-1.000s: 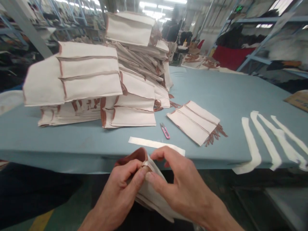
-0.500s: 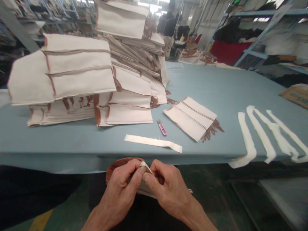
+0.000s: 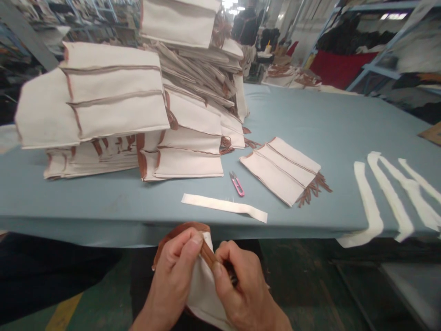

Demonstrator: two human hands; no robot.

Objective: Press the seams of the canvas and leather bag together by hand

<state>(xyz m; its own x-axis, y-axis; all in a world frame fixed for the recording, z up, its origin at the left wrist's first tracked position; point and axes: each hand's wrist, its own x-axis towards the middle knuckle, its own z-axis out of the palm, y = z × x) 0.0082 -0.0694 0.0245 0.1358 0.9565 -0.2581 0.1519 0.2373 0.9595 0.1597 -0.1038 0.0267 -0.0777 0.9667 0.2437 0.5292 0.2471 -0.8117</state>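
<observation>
Below the table's front edge, both hands grip a cream fabric piece (image 3: 203,287) with brown edging. My left hand (image 3: 174,271) pinches the brown edge near its upper corner. Lower and to the right, my right hand (image 3: 237,276) is closed on the same brown edge, which runs taut between the two hands. Something small and dark shows inside the right fingers, too hidden to name. On the table ahead lie a cream strip (image 3: 223,206) and pink-handled thread snips (image 3: 237,184).
Stacked cream fabric pieces (image 3: 117,110) with brown edging rise at the left of the blue-grey table (image 3: 310,119). A single sewn piece (image 3: 280,170) with brown ties lies right of the snips. Several pale strips (image 3: 367,197) hang over the right front edge. Shelves stand behind.
My hands have moved apart along the edge, the right one downward. The brown edging and more cream fabric now show between them. The view has shifted slightly.
</observation>
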